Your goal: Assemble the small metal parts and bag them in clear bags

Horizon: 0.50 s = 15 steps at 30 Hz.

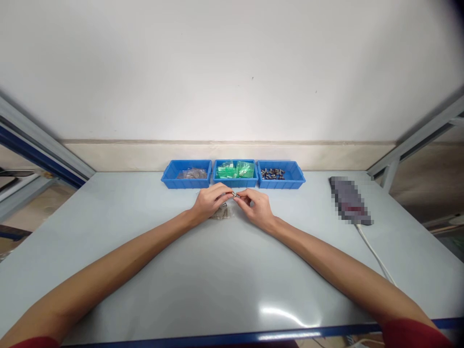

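Observation:
My left hand (209, 201) and my right hand (256, 208) meet above the middle of the table. Between their fingertips they pinch a small shiny metal part (235, 195), mostly covered by the fingers, so its exact kind does not show. Under my left hand, a small clear plastic bag (222, 212) lies on the tabletop, partly hidden; its contents are hard to make out. Just beyond the hands, the right blue bin (282, 184) holds many small dark and silver metal pieces (272, 173).
The left blue bin (185, 184) contains clear plastic bags (193, 173). Green plastic packets (235, 170) fill the middle blue bin (235, 183). A blurred dark object (351, 200) with a white cable (375, 253) lies at the right. Metal frame posts flank the grey table (203, 285).

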Available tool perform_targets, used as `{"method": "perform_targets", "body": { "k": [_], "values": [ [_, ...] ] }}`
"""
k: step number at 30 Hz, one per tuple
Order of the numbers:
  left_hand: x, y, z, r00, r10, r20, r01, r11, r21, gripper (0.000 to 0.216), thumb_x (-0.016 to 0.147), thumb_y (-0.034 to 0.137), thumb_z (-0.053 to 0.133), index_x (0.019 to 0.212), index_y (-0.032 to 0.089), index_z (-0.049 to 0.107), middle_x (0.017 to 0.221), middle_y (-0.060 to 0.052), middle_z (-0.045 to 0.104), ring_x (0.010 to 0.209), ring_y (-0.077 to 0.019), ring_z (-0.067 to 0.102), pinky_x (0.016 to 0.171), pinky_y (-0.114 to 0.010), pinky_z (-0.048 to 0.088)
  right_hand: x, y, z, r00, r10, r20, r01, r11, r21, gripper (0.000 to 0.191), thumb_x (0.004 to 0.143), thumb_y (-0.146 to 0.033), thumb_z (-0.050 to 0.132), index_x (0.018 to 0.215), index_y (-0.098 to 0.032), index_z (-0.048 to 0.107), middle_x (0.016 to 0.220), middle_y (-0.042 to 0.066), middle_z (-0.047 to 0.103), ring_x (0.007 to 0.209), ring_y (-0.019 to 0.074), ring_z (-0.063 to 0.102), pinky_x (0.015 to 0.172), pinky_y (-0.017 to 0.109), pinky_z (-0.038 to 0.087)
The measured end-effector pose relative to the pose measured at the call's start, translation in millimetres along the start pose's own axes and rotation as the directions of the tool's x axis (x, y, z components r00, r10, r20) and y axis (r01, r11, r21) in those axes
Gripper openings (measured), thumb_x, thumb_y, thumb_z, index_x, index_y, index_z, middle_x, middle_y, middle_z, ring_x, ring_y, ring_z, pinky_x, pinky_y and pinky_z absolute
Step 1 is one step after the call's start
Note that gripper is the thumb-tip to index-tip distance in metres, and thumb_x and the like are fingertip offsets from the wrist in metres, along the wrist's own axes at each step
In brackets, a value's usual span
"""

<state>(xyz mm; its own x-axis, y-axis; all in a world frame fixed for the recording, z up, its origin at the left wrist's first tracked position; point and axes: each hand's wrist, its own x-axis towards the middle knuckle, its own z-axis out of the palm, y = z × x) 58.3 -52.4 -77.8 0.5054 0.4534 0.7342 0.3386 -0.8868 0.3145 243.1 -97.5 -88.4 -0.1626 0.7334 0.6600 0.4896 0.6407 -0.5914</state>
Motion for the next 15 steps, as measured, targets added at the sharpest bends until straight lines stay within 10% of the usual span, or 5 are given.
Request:
{"method": "perform_targets", "body": {
  "k": [15],
  "values": [
    [-0.5, 1.8, -1.9, 1.0, -0.009, 0.016, 0.009, 1.0, 0.0, 0.013, 0.093, 0.021, 0.053, 0.092, 0.014, 0.065, 0.083, -0.006, 0.069, 0.076, -0.0129, 0.063, 0.067, -0.022, 0.049, 1.3, -0.9, 0.6, 1.0, 0.008, -0.006, -0.008, 1.0, 0.027, 0.015, 0.09, -0.025, 0.054, 0.092, -0.016, 0.066, 0.065, 0.001, 0.061, 0.057, 0.012, 0.051, 0.056, 0.023, 0.043]
  ]
}}
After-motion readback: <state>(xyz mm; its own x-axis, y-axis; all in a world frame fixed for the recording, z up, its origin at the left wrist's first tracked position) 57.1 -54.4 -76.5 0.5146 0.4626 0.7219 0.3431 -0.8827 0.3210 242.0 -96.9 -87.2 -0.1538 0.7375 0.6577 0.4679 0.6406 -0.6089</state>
